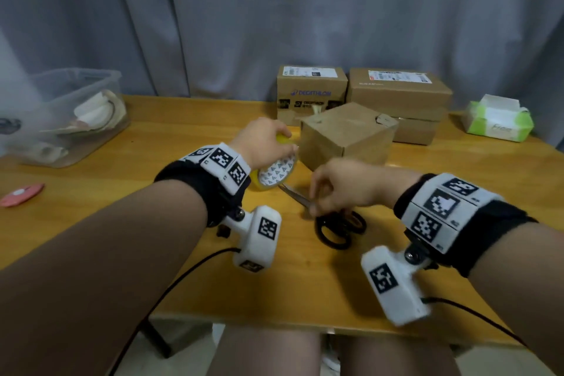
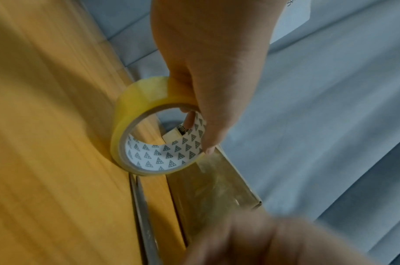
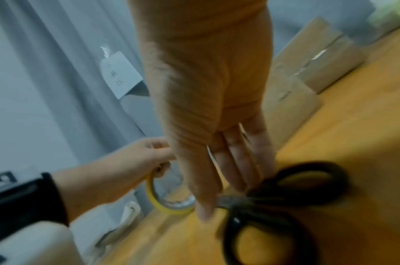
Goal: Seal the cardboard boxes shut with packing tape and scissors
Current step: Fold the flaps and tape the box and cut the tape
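We've got our left hand [image 1: 265, 139] wrapped around the tape roll [image 1: 276, 172], thumb on the outer rim and a fingertip hooked inside the core, which has a little grey triangle print on white. The roll stands on edge on the wooden table [image 1: 152, 137], right beside the plain cardboard cube box [image 1: 348, 134]. Our right hand [image 1: 341, 185] hovers with fingers down at the black-handled scissors [image 1: 335, 226] lying flat near us; too blurry to tell if it's actually gripping them. Behind sit a box [image 1: 311, 94] printed "DECATHLON" and another labelled box [image 1: 399, 91]. The green tissue pack [image 1: 497, 122] reads "free".
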{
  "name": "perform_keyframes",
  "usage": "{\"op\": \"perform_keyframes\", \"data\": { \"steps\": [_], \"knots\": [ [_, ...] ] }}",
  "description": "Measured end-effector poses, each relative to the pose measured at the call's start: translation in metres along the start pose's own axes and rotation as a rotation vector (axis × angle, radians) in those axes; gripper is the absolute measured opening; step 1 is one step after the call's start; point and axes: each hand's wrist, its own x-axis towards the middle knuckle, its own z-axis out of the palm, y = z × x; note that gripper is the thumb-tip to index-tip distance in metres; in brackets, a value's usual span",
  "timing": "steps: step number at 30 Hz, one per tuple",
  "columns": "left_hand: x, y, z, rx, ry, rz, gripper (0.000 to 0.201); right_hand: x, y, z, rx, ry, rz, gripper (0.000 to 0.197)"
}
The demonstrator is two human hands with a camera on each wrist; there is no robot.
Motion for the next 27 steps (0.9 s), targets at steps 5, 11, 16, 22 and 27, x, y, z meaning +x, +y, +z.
{"op": "perform_keyframes", "data": {
  "steps": [5, 11, 16, 22, 27],
  "knots": [
    [-0.009, 0.015, -0.002, -0.002, 0.013, -0.049, 0.04, -0.014, 0.024, 0.007, -0.144, -0.07, 0.148, 0.04],
    [-0.016, 0.02, -0.006, 0.016, -0.055, -0.074, 0.036, -0.031, 0.041, -0.005, -0.229, -0.053, 0.247, 0.047],
    [-0.013, 0.023, -0.004, -0.087, -0.105, -0.13, 0.017, -0.047, 0.044, -0.034, -0.005, 0.014, 0.256, 0.022],
    [-0.003, 0.023, -0.013, -0.173, -0.124, -0.234, 0.029, -0.05, 0.038, -0.035, 0.453, 0.011, 0.327, 0.053],
    [-0.001, 0.019, -0.012, -0.261, -0.206, -0.341, 0.03, -0.041, 0.043, -0.021, 0.64, -0.075, 0.327, 0.052]
  ]
}}
